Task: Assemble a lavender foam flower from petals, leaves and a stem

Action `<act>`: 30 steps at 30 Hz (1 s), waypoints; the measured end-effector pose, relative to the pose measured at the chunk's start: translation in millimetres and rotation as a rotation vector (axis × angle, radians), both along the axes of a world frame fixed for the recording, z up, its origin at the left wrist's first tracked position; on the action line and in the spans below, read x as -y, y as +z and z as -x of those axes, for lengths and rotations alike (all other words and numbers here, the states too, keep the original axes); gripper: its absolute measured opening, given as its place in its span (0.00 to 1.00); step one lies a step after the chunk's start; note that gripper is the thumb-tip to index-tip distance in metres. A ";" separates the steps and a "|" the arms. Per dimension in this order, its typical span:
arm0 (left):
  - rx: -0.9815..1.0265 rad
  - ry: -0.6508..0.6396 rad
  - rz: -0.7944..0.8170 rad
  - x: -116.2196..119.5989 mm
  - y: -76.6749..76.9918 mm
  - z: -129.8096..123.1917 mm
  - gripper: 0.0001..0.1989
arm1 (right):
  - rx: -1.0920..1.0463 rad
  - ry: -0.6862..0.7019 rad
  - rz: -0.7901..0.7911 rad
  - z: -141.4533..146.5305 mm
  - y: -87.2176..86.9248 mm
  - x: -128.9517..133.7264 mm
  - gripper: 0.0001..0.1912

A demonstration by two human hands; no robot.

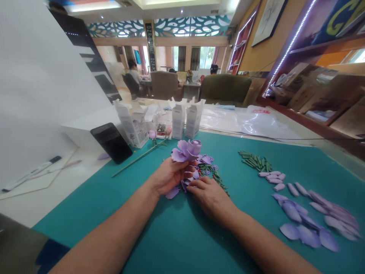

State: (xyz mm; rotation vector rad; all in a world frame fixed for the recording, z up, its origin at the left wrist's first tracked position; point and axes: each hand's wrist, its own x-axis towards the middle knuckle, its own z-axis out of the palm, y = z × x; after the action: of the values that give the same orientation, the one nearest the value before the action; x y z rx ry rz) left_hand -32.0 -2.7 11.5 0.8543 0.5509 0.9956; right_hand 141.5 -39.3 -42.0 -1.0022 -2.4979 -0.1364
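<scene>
A purple artificial flower with ruffled petals is held up in my left hand, its fingers closed around the base. Below it lies a heap of loose purple petals, mixed with green stem pieces and small red bits. My right hand is low at the near side of this heap, fingers bent together and fingertips among the purple pieces. What those fingertips pinch, if anything, is hidden. One loose petal lies on the green mat under my left wrist.
On the green mat, a stemmed flower lies left; green sticks, pink buds and larger petals lie right. A phone leans by white boxes. Plastic bags lie behind. People sit farther back.
</scene>
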 end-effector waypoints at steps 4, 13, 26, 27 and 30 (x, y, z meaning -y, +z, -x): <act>0.002 0.011 0.000 0.9 0.6 0.6 0.12 | -0.186 0.021 0.019 -5.2 2.7 -3.0 0.11; -0.022 0.020 0.012 0.5 2.3 0.4 0.10 | -0.642 -0.258 0.344 -23.7 18.8 -11.5 0.17; -0.072 -0.028 0.043 0.2 -0.4 0.2 0.12 | -0.888 -0.293 0.408 -25.6 41.3 -5.5 0.10; -0.077 -0.028 0.049 -0.1 -1.1 0.1 0.12 | -0.897 -0.297 0.411 -25.6 42.9 -4.3 0.10; -0.095 -0.030 0.066 -0.8 -3.2 -0.2 0.11 | -0.899 -0.274 0.385 -25.0 47.9 -0.2 0.07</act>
State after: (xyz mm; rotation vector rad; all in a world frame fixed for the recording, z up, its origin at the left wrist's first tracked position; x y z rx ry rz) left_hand -31.8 -1.8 8.3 0.8519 0.6472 0.9080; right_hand 166.6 -39.1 5.9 -1.1984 -1.5804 0.6032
